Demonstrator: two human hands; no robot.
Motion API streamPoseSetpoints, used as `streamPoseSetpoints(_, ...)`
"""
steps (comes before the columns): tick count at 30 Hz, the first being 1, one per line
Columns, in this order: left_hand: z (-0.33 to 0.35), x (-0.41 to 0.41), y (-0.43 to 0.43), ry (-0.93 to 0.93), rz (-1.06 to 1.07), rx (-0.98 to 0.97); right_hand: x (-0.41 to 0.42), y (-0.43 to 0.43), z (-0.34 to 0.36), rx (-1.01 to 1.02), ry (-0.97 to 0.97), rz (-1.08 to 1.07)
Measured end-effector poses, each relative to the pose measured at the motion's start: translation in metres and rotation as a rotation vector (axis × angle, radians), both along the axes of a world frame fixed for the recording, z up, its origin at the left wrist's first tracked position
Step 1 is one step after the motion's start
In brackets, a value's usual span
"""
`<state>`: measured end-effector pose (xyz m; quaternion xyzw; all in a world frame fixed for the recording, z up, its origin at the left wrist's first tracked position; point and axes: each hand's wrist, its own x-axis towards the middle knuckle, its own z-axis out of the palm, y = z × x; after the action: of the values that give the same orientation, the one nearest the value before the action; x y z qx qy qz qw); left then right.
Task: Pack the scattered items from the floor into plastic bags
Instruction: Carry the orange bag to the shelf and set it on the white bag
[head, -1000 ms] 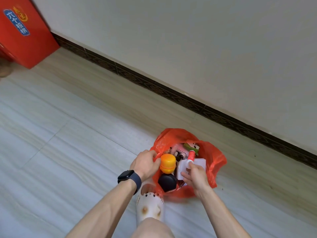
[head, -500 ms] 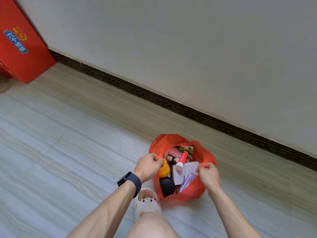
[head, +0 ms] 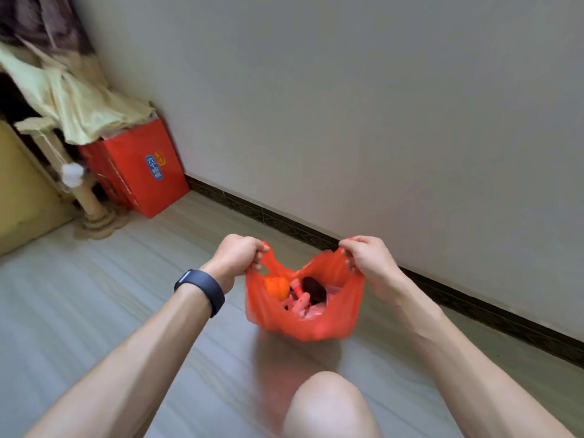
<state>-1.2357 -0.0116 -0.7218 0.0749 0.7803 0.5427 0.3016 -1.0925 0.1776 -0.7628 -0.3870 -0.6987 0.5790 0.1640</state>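
A red plastic bag [head: 303,324] hangs in the air in front of me, lifted off the tiled floor. My left hand [head: 235,257] grips its left handle and my right hand [head: 368,259] grips its right handle, pulling the mouth wide. Inside I see an orange round item [head: 277,288], a black round item [head: 314,289] and several pinkish items [head: 298,303], all blurred. A dark watch sits on my left wrist.
A red cardboard box [head: 142,172] stands against the wall at the back left, beside a wooden furniture leg [head: 91,207] draped with yellowish cloth [head: 72,102]. The wall with a dark skirting board [head: 442,295] runs along the right. My knee [head: 328,406] is at the bottom.
Both hands took the bag's handles and raised it off the floor; before, it sat on the tiles beside my shoe. The view tilted upward, bringing the furniture into sight.
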Motion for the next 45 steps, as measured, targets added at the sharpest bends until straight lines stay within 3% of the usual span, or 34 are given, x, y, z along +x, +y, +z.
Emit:
streamPoseSetpoints(5,-0.001,-0.036,-0.085,-0.098,0.164,-0.006,-0.062,-0.061,-0.010,-0.137,0.050,0.132)
streamPoseSetpoints(9,-0.014,-0.072,-0.155,-0.121,0.279,0.060,-0.123,-0.119,-0.017,-0.444,0.091,0.208)
streamPoseSetpoints(14,-0.041,-0.135,-0.244,-0.254,0.338,0.213,-0.202,-0.174,-0.032,-0.681,-0.063,0.472)
streamPoseSetpoints(18,-0.059,-0.177,-0.290,-0.311,0.416,0.264,-0.260,-0.211,-0.050,-0.753,-0.133,0.631)
streamPoseSetpoints(21,-0.045,-0.180,-0.312,-0.355,0.480,0.213,-0.279,-0.243,-0.024,-0.761,-0.222,0.658)
streamPoseSetpoints(27,0.079,-0.166,-0.354,-0.453,0.596,0.138,-0.283,-0.291,0.114,-0.705,-0.353,0.615)
streamPoseSetpoints(38,0.434,-0.153,-0.436,-0.414,0.705,0.271,-0.318,-0.364,0.482,-0.622,-0.250,0.690)
streamPoseSetpoints(45,0.562,-0.134,-0.523,-0.297,0.731,0.308,-0.324,-0.456,0.609,-0.629,-0.148,0.752)
